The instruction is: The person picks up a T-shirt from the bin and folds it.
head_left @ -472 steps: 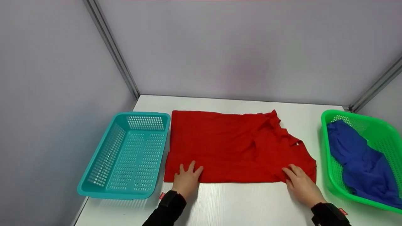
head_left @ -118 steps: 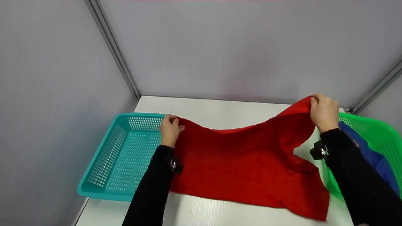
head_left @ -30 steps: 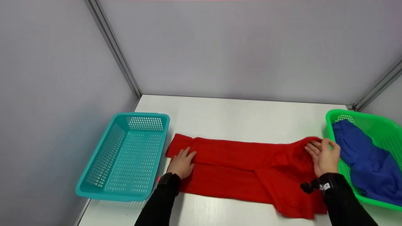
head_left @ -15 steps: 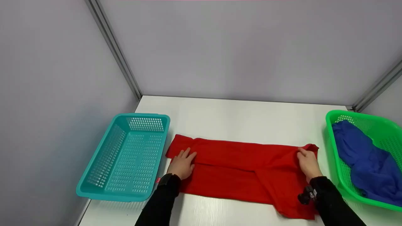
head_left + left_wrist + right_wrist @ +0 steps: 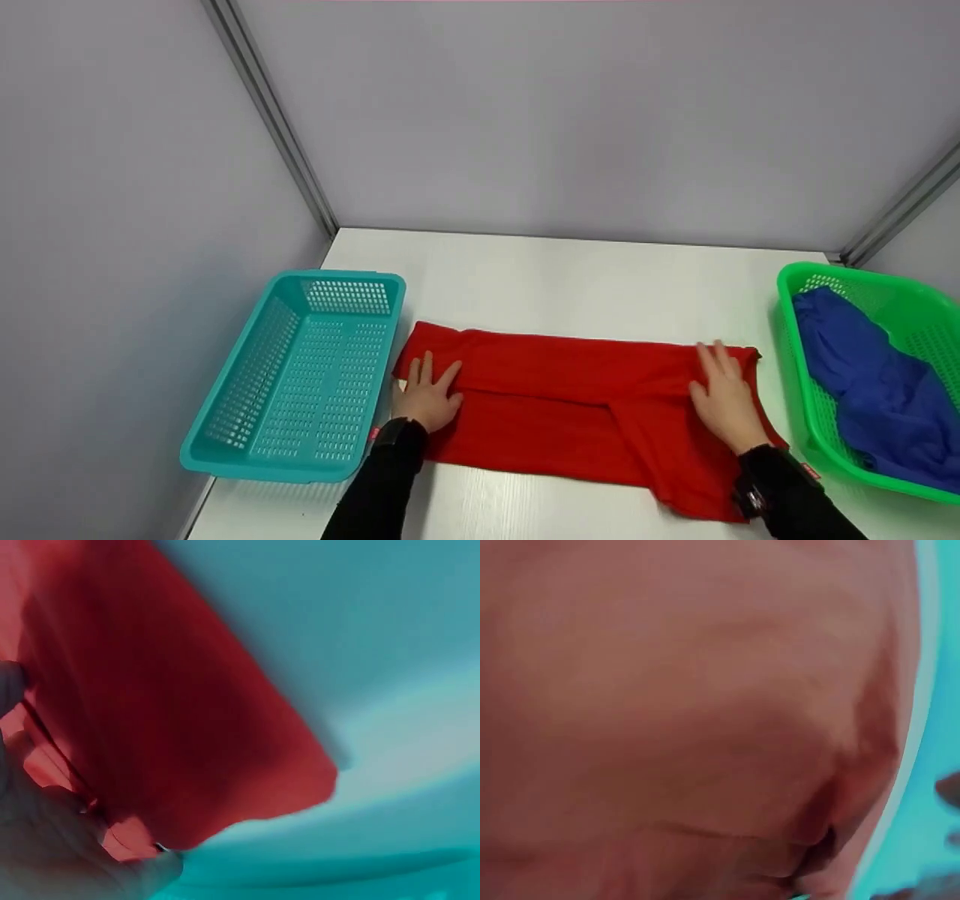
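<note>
A red shirt [image 5: 540, 367] lies folded into a long strip on the white table, its far half turned over toward the front. Spread fingers of my left hand [image 5: 429, 397] rest on its left end, close to the teal basket. On the right end lies my right hand [image 5: 726, 405], its fingers straight and pointing at the far edge, slightly blurred. A slanting flap of cloth runs down to the front right corner. In the left wrist view the shirt's end [image 5: 180, 712] shows a smooth edge. Wrinkled red cloth [image 5: 705, 690] fills most of the right wrist view.
To the left stands a teal perforated basket [image 5: 394, 360] with nothing in it. At the right a green basket [image 5: 795, 375] holds a crumpled blue garment [image 5: 877, 390]. Grey panels [image 5: 585, 120] enclose the white table [image 5: 540, 277] at the back and sides.
The shirt's far edge was lifted by both hands and folded toward the front. Since then my right hand has let go of the far right corner and straightened. My left hand has shifted slightly left.
</note>
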Demonstrator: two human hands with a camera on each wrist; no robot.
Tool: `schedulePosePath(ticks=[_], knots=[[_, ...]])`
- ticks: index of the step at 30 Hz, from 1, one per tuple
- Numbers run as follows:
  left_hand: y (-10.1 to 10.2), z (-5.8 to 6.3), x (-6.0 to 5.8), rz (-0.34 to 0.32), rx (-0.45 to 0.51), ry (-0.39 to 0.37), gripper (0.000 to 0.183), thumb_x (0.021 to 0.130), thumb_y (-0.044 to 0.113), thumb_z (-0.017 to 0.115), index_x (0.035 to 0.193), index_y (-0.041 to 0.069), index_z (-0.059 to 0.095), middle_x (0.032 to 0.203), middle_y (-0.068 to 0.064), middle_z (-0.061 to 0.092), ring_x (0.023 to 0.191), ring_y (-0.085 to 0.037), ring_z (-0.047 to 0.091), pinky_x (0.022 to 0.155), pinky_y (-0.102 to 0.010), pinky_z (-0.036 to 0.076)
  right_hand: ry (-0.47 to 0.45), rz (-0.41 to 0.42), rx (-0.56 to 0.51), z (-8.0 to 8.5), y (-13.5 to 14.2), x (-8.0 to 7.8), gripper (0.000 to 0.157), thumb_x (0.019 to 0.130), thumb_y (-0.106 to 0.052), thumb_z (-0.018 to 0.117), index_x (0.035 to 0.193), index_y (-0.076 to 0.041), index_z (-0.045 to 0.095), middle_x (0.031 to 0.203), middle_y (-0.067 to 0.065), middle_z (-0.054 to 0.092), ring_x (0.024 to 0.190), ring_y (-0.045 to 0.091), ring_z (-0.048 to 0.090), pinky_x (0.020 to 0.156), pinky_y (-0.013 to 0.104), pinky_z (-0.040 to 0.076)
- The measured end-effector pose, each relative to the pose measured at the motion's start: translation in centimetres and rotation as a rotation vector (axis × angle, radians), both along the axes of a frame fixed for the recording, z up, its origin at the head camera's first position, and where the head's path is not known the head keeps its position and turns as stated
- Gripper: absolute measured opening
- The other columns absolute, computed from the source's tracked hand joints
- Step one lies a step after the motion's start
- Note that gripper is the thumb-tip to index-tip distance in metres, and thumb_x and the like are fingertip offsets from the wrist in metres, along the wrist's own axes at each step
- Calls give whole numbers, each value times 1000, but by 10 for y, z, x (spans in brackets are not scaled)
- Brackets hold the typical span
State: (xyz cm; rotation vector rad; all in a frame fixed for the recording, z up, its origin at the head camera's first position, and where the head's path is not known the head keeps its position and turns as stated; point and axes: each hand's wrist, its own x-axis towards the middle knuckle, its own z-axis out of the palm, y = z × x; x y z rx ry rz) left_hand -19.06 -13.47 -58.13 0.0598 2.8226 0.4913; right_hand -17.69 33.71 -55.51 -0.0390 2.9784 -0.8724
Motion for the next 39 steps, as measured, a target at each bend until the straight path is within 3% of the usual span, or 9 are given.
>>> schedulePosePath(ticks=[4, 8, 16, 23, 28, 31, 34, 37, 39], knots=[[-7, -3, 3, 69, 25, 4, 71, 98, 46, 61, 161, 27, 34, 168, -25, 9, 149, -59, 11, 114, -74, 21, -83, 266, 236, -8, -27, 28, 67, 99, -39, 64, 156, -12, 41, 163, 26, 29, 145, 60, 19, 106, 83, 17], [-12, -6, 7, 113, 20, 13, 84, 95, 52, 64, 162, 18, 29, 168, -26, 9, 148, -58, 14, 113, -70, 29, -160, 351, 410, -19, -35, 50, 74, 95, -59, 61, 157, -24, 42, 166, 17, 29, 147, 54, 23, 106, 84, 16], [-14, -7, 12, -12, -110, 153, 93, 87, 58, 71, 145, -9, 44, 160, -30, 28, 150, -50, 17, 120, -60, 27, 9, 285, 658, -22, -43, 52, 66, 92, -43, 71, 151, -24, 50, 156, 22, 43, 140, 60, 32, 105, 85, 15], [-15, -7, 16, -67, -20, 112, 94, 83, 54, 78, 152, 3, 40, 163, -26, 27, 150, -48, 24, 119, -61, 26, 268, 194, 742, -20, -60, 38, 42, 86, -5, 76, 127, -7, 67, 103, 26, 57, 102, 50, 55, 83, 62, 42], [3, 4, 26, -5, -259, 56, 96, 87, 68, 64, 160, 13, 35, 161, -29, 30, 140, -56, 36, 113, -63, 36, 342, 132, 670, -26, -64, 26, 34, 90, 7, 61, 122, -2, 67, 70, 24, 58, 68, 44, 61, 69, 54, 43], [16, 10, 33, 9, -448, 22, 100, 86, 77, 55, 158, 10, 37, 157, -29, 37, 132, -55, 47, 111, -58, 41, 291, 71, 592, -23, -65, 15, 36, 92, 4, 58, 128, 1, 64, 70, 27, 59, 73, 50, 63, 84, 70, 44], [25, 11, 39, -26, -539, 52, 100, 85, 83, 50, 147, 4, 48, 144, -26, 50, 126, -46, 52, 108, -55, 43, 161, 41, 505, -16, -71, 8, 43, 100, -17, 60, 140, -1, 57, 82, 32, 63, 86, 57, 63, 97, 84, 28], [29, 4, 44, -93, -512, 154, 92, 84, 82, 52, 132, 3, 53, 135, -22, 52, 129, -41, 48, 110, -55, 39, -57, 49, 439, -13, -83, 5, 68, 102, -51, 54, 153, -8, 44, 119, 43, 58, 113, 67, 53, 99, 89, 17], [31, -1, 48, -120, -423, 226, 85, 84, 79, 57, 124, 4, 54, 136, -21, 51, 134, -41, 44, 112, -57, 37, -175, 71, 403, -16, -90, 3, 81, 99, -64, 49, 158, -10, 35, 144, 47, 37, 129, 73, 34, 98, 90, 15]])
